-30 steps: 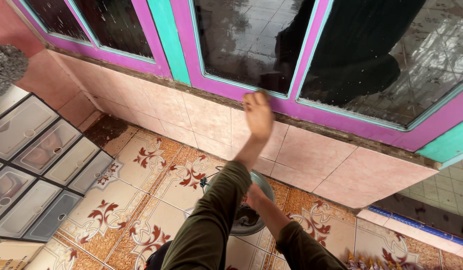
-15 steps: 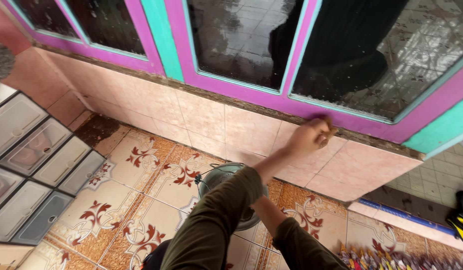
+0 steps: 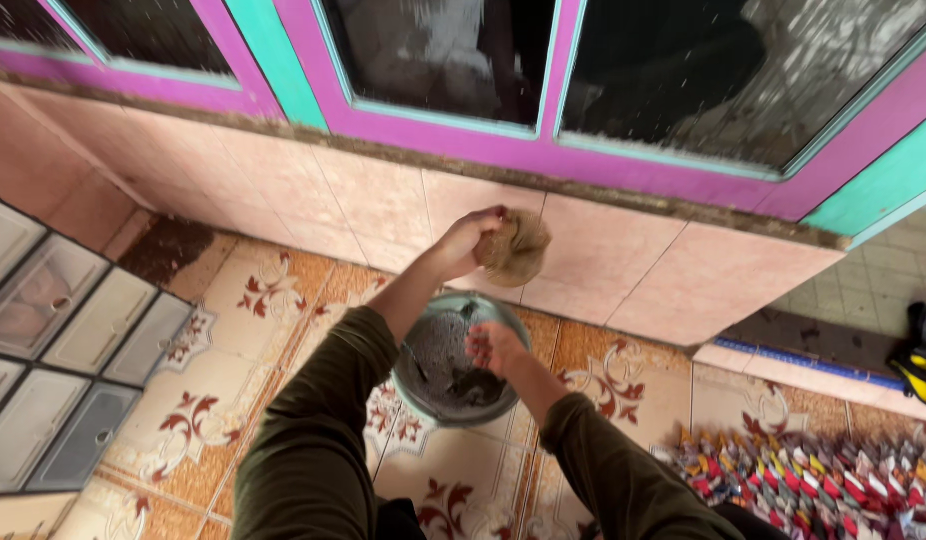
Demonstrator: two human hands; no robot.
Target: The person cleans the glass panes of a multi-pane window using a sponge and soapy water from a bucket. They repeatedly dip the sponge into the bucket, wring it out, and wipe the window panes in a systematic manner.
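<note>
My left hand (image 3: 466, 243) is raised in front of the pink tiled wall and grips a crumpled brownish cloth (image 3: 514, 248). Below it a round metal bucket (image 3: 411, 385) with dark water stands on the patterned floor tiles. My right hand (image 3: 493, 348) hovers over the bucket's right rim with its fingers curled; nothing shows in it. Both arms wear dark olive sleeves. Above the wall runs a dirty ledge (image 3: 603, 192) under a pink and teal window frame (image 3: 463, 140).
A cabinet of clear plastic drawers (image 3: 63, 330) stands at the left. A colourful woven mat (image 3: 813, 480) lies at the lower right. A black and yellow object (image 3: 923, 365) rests by the far right edge, beyond a blue-edged step (image 3: 783, 365).
My left hand left the ledge and came down with the cloth to just above the bucket. The view tilted downward and the mat came into sight.
</note>
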